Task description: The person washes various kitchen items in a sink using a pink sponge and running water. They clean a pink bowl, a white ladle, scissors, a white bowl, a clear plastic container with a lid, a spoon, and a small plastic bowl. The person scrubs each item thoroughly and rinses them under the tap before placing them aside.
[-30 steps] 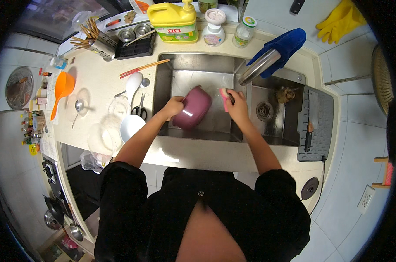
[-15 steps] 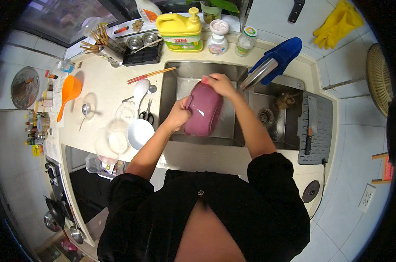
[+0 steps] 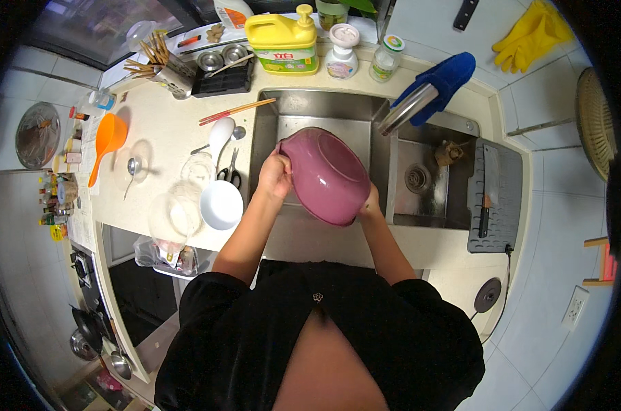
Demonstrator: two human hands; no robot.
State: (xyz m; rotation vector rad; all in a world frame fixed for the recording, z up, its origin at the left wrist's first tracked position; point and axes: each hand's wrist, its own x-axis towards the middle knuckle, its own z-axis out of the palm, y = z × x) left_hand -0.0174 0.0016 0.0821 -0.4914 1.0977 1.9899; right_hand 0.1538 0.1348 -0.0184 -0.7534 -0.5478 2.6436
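Observation:
Over the front of the left sink basin (image 3: 298, 118), I hold a mauve-pink bowl (image 3: 324, 179) tilted, with its underside and foot ring toward me. My left hand (image 3: 276, 176) is closed on its left rim. On the opposite side, my right hand (image 3: 372, 201) grips the lower right edge, its fingers mostly hidden behind the bowl. The inside of the bowl is out of sight. Left of the sink lie chopsticks (image 3: 236, 111), a white spoon (image 3: 220, 137), scissors (image 3: 231, 171) and a small white bowl (image 3: 221, 205).
A blue cloth (image 3: 439, 85) hangs around the metal faucet (image 3: 409, 109). The right basin has a drain (image 3: 417, 178) and a brown lump (image 3: 449, 153). A knife (image 3: 487, 205) lies on the grey mat (image 3: 505, 198). Behind the sink stand a yellow pump jug (image 3: 282, 48) and a jar (image 3: 387, 60).
The bowl has turned so its base shows, and it sits a little farther right and nearer me. My right hand has moved from its far rim down to its lower right edge.

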